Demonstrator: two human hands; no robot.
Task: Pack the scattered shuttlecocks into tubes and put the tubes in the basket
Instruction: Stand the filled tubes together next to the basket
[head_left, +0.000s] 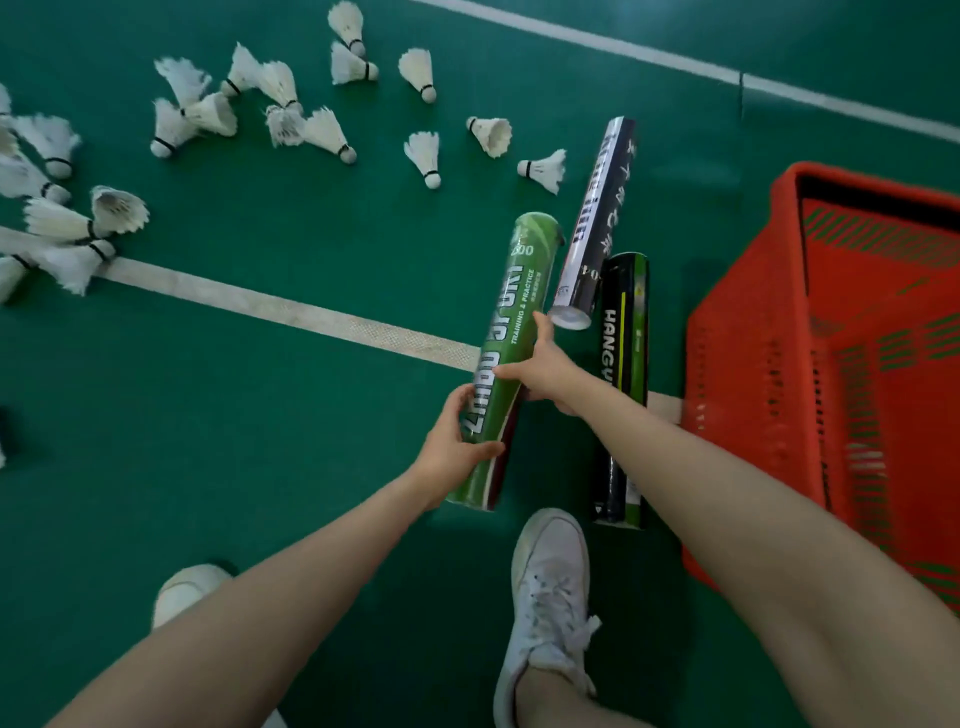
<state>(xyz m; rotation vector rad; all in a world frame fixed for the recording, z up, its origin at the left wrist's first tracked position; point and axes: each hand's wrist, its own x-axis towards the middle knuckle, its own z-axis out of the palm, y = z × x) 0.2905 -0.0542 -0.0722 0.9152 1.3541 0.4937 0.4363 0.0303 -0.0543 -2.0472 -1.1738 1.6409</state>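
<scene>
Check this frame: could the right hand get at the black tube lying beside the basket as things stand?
Probably yes, once it lets go. The right hand is shut on the green tube, and the black tube lies right beside it on the floor, uncovered, next to the red basket.

Both my hands on the green tube (511, 343), tilted: left hand (457, 441) grips near its lower end, right hand (543, 366) higher up, fingers (511, 371) wrapped round. Two more tubes on the green floor (260, 441) just right: black-white tube (592, 223), black-green tube (626, 374). Red basket (748, 374) far right. White shuttlecocks (280, 98) scattered upper left. My white shoe (550, 587) below.
</scene>
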